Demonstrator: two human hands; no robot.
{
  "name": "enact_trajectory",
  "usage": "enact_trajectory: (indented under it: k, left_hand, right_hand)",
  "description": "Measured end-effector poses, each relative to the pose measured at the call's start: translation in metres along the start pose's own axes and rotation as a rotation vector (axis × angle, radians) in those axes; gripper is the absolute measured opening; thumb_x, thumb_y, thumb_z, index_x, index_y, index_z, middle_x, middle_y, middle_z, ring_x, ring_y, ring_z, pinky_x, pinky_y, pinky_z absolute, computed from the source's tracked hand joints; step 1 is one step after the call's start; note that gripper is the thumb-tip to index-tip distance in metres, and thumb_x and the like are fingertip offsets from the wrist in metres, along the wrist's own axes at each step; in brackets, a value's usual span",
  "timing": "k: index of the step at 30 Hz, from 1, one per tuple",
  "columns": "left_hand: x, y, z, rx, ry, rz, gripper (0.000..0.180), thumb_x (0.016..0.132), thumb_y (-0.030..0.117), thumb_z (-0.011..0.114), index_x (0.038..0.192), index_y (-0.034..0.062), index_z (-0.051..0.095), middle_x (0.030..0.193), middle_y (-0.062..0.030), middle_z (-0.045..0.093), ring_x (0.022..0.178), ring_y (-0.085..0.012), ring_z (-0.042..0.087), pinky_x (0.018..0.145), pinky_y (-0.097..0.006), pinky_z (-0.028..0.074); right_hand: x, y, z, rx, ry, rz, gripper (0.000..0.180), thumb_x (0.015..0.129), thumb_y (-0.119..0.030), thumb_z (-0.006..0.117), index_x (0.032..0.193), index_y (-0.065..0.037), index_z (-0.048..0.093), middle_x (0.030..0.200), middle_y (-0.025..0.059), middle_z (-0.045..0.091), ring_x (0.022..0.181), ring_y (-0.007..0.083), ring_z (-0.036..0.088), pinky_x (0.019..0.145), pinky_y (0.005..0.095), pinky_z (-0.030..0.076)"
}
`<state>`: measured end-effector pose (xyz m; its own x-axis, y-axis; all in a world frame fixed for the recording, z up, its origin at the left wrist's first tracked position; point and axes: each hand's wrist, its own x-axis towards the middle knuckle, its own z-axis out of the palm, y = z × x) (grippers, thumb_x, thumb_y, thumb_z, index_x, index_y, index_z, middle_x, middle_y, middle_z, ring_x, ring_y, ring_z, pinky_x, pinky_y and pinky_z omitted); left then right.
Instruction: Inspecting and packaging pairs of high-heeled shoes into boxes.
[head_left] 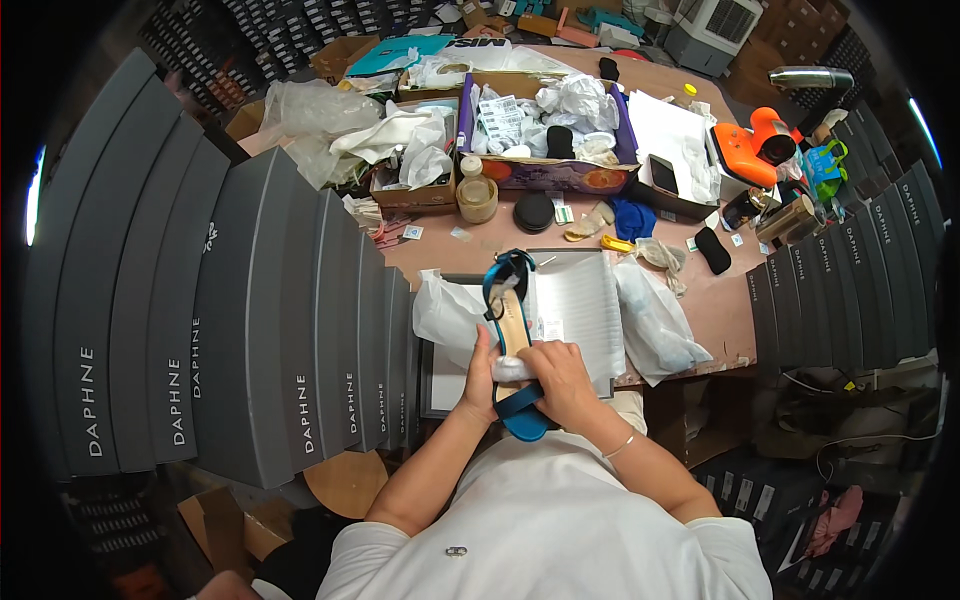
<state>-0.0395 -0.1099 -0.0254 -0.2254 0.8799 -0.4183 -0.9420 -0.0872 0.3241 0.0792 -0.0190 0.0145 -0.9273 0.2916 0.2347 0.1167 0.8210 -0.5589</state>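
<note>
A teal-blue sandal (519,401) with a beige insole lies lengthwise between my hands, heel end away from me and toe end toward my body. My left hand (480,383) grips its left side, thumb along the edge. From the right, my right hand (560,376) closes round the middle of the sandal, fingers bent over a wad of white padding (512,369) on the insole. Below the sandal an opened grey shoe box (428,385) rests at the table edge, partly hidden by my hands. White wrapping paper (450,310) sticks up at its left, and a ribbed white sheet (585,300) covers its right part.
Tall stacks of grey shoe boxes stand at the left (270,330) and right (850,280). On the table (430,258) are a purple carton (550,177) of crumpled paper, a glue jar (477,197), a black round case (534,211), a plastic bag (660,320) and an orange device (745,155).
</note>
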Motion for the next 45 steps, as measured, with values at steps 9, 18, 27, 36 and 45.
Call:
enact_trajectory:
  k: [9, 18, 27, 36, 45]
  left_hand:
    - [0.008, -0.007, -0.014, -0.036, -0.057, -0.075, 0.056, 0.098, 0.051, 0.041, 0.130, 0.0049, 0.046, 0.116, -0.0149, 0.058, 0.109, -0.0242, 0.057, 0.098, -0.039, 0.045]
    - [0.015, -0.012, -0.013, 0.060, -0.049, -0.151, 0.055, 0.097, 0.052, 0.043, 0.129, 0.0074, 0.047, 0.107, -0.0114, 0.060, 0.097, -0.0206, 0.060, 0.087, -0.035, 0.050]
    - [0.004, -0.003, 0.030, -0.275, -0.068, 0.038, 0.039, 0.096, 0.030, 0.055, 0.126, 0.0051, 0.051, 0.124, -0.0083, 0.057, 0.118, -0.0199, 0.053, 0.103, -0.038, 0.042]
    - [0.005, -0.010, 0.027, -0.221, 0.002, 0.084, 0.040, 0.095, 0.033, 0.055, 0.125, 0.0068, 0.051, 0.125, -0.0095, 0.057, 0.120, -0.0227, 0.052, 0.103, -0.040, 0.042]
    - [0.017, -0.005, 0.019, -0.015, 0.031, 0.195, 0.048, 0.091, 0.043, 0.048, 0.114, 0.0013, 0.053, 0.102, -0.0162, 0.065, 0.104, -0.0317, 0.060, 0.097, -0.046, 0.045]
  right_hand:
    - [0.006, -0.011, -0.027, 0.127, -0.175, -0.198, 0.041, 0.077, -0.038, 0.067, 0.098, -0.004, 0.056, 0.089, 0.0123, 0.053, 0.087, 0.0301, 0.052, 0.074, 0.0401, 0.038]
    - [0.000, -0.006, -0.001, 0.385, -0.162, 0.011, 0.033, 0.083, -0.035, 0.066, 0.077, -0.003, 0.059, 0.073, 0.0111, 0.059, 0.066, 0.0292, 0.058, 0.062, 0.0362, 0.046]
    - [-0.004, 0.045, -0.016, 2.364, 0.439, 0.774, 0.035, 0.087, -0.047, 0.056, 0.077, -0.016, 0.070, 0.079, 0.0015, 0.071, 0.079, 0.0208, 0.068, 0.083, 0.0374, 0.053]
    - [-0.007, 0.036, -0.005, 2.397, 0.483, 0.948, 0.039, 0.088, -0.049, 0.054, 0.087, -0.014, 0.071, 0.092, 0.0026, 0.071, 0.090, 0.0206, 0.065, 0.092, 0.0367, 0.048]
    - [-0.054, 0.080, 0.006, 1.302, 0.067, 0.816, 0.026, 0.095, -0.023, 0.057, 0.112, -0.004, 0.060, 0.105, 0.0044, 0.064, 0.088, 0.0135, 0.063, 0.073, 0.0261, 0.051]
